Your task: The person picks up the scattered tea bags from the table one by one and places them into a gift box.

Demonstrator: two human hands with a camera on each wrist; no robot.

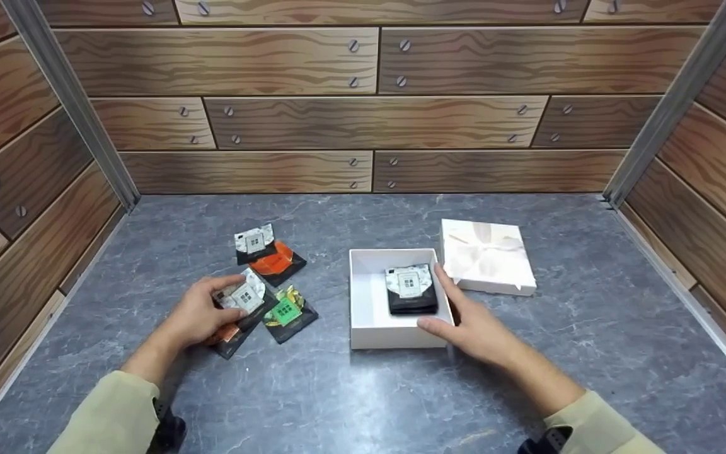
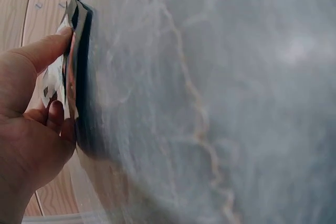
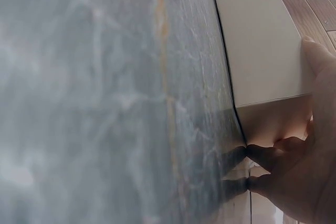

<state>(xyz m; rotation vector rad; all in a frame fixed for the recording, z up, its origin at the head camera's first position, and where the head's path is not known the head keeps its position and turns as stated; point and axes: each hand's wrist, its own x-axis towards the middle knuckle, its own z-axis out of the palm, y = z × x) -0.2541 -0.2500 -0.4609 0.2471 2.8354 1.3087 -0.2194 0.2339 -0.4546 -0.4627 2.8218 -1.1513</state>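
On the left, my left hand (image 1: pixel 202 312) pinches a black sachet with a white marbled label (image 1: pixel 246 297) between thumb and fingers. Beneath it an orange-printed sachet (image 1: pixel 227 332) is partly covered. Beside these lie a green-and-yellow sachet (image 1: pixel 287 313), an orange sachet (image 1: pixel 276 260) and another white-labelled sachet (image 1: pixel 254 243). My right hand (image 1: pixel 473 328) holds the open white box (image 1: pixel 369 337) at its near right corner, thumb at the rim and fingers along the right side wall. Inside the box, toward its right side, sits a stack of black sachets (image 1: pixel 411 289) with a white-labelled one on top.
A white lid with a pale ribbon bow (image 1: pixel 488 255) lies behind and right of the box, close to its corner. The grey marbled tabletop (image 1: pixel 312 391) is enclosed by wood-patterned walls (image 1: pixel 287 126) at the back and sides.
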